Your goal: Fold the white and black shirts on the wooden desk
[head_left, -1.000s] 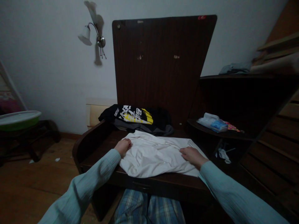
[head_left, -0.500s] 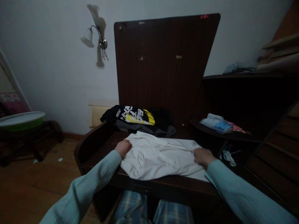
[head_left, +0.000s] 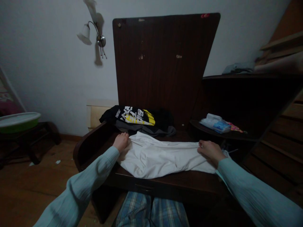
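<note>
A white cloth garment lies wrinkled across the dark wooden desk; its exact kind cannot be told. My left hand grips its upper left side with curled fingers. At the opposite end, my right hand pinches the upper right edge between thumb and fingers. The top edge runs fairly taut between both hands, while folds show in the lower left part. Just behind it rests a folded black garment with white and yellow lettering and a grey part underneath.
A tall dark panel rises behind the desk. To the right, a low rounded shelf carries a plastic packet. At the left, a green basin sits on a dark stool. A wall lamp is fixed above.
My hands have moved farther apart, the right one slightly up and rightward, the left one up and leftward. The white garment's top edge is straighter and its lower edge sits higher on the desk.
</note>
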The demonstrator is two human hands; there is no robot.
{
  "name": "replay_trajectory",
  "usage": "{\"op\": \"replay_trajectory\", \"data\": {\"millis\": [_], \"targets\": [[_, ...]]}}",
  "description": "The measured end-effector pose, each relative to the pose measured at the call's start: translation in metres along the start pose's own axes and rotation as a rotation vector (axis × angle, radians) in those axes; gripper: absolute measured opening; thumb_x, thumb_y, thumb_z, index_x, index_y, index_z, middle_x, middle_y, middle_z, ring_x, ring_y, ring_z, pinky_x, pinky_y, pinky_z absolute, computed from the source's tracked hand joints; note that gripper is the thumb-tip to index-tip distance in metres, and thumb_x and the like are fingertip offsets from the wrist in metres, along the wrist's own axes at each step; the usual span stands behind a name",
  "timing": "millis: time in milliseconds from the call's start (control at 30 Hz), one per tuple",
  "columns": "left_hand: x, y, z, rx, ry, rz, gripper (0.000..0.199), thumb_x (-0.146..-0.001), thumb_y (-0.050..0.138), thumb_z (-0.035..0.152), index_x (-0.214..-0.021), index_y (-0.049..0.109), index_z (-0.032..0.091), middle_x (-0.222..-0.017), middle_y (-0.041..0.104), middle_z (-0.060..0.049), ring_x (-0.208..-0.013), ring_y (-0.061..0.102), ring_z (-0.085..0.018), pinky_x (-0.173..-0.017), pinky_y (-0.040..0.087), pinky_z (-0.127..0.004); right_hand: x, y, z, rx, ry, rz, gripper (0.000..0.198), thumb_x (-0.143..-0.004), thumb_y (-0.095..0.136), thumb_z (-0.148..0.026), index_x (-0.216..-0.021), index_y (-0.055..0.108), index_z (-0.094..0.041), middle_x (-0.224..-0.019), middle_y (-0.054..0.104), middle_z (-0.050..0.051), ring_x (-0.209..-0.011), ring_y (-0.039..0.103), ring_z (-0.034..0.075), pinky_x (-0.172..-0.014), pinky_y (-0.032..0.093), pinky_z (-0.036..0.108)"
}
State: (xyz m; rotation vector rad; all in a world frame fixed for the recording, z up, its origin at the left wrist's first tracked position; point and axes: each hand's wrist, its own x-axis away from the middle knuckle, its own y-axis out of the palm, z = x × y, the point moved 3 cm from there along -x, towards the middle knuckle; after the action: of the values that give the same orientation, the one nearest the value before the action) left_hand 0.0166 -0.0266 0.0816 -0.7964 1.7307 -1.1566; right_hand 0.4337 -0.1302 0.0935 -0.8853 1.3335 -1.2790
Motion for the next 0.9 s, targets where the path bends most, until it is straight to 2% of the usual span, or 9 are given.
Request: {"op": "replay_trajectory", "data": {"millis": [200, 367, 433, 533, 700, 900], "targets": [[-0.018, -0.052, -0.028, -0.104, -0.038, 0.162, 0.021, -0.083, 0.033, 0.014, -0.088, 0.053, 0.008, -0.088, 0.056, -0.015, -0.087, 0.053, -0.026, -0.070, 0.040, -0.033, -0.011, -0.066, 0.005, -0.104, 0.063, 0.219, 0.018, -0.069, 0.045, -0.032, -0.073, 0.058, -0.020, -0.072, 0.063, 0.006, -0.068, 0.057, 0.020, -0.052, 0.033, 0.025], [-0.024, -0.095, -0.056, -0.095, -0.151, 0.365, 0.020, -0.083, 0.034, 0.017, -0.090, 0.051, 0.009, -0.089, 0.055, -0.015, -0.086, 0.053, -0.026, -0.070, 0.040, -0.032, -0.025, -0.124, 0.004, -0.109, 0.150, 0.428, 0.024, -0.071, 0.046, -0.037, -0.082, 0.059, -0.019, -0.069, 0.061, 0.006, -0.062, 0.054, 0.020, -0.050, 0.030, 0.025], [-0.025, -0.108, -0.068, -0.058, -0.206, 0.436, 0.021, -0.085, 0.033, 0.019, -0.090, 0.051, 0.011, -0.090, 0.056, -0.013, -0.086, 0.053, -0.024, -0.071, 0.040, -0.032, -0.030, -0.138, 0.000, -0.080, 0.105, 0.443, 0.023, -0.071, 0.047, -0.037, -0.081, 0.059, -0.020, -0.068, 0.061, 0.005, -0.059, 0.053, 0.018, -0.050, 0.029, 0.025], [-0.027, -0.120, -0.087, 0.019, -0.270, 0.520, 0.021, -0.085, 0.032, 0.020, -0.090, 0.051, 0.013, -0.093, 0.056, -0.012, -0.088, 0.053, -0.023, -0.071, 0.041, -0.031, -0.036, -0.148, -0.013, -0.045, -0.005, 0.462, 0.021, -0.071, 0.048, -0.036, -0.079, 0.059, -0.021, -0.067, 0.061, 0.003, -0.057, 0.052, 0.016, -0.049, 0.028, 0.024], [-0.024, -0.123, -0.115, 0.160, -0.445, 0.640, 0.017, -0.083, 0.035, 0.020, -0.092, 0.049, 0.015, -0.095, 0.055, -0.011, -0.089, 0.053, -0.022, -0.072, 0.042, -0.031, -0.032, -0.152, -0.040, -0.058, -0.014, 0.592, 0.022, -0.074, 0.045, -0.035, -0.085, 0.058, -0.019, -0.065, 0.060, 0.004, -0.057, 0.053, 0.017, -0.049, 0.027, 0.024], [-0.021, -0.115, -0.123, 0.234, -0.512, 0.680, 0.017, -0.081, 0.037, 0.022, -0.090, 0.049, 0.015, -0.094, 0.056, -0.011, -0.092, 0.053, -0.024, -0.075, 0.043, -0.034, -0.032, -0.148, -0.054, -0.156, -0.018, 0.594, 0.019, -0.072, 0.044, -0.033, -0.081, 0.056, -0.020, -0.065, 0.059, 0.003, -0.058, 0.052, 0.016, -0.050, 0.027, 0.023]]}}
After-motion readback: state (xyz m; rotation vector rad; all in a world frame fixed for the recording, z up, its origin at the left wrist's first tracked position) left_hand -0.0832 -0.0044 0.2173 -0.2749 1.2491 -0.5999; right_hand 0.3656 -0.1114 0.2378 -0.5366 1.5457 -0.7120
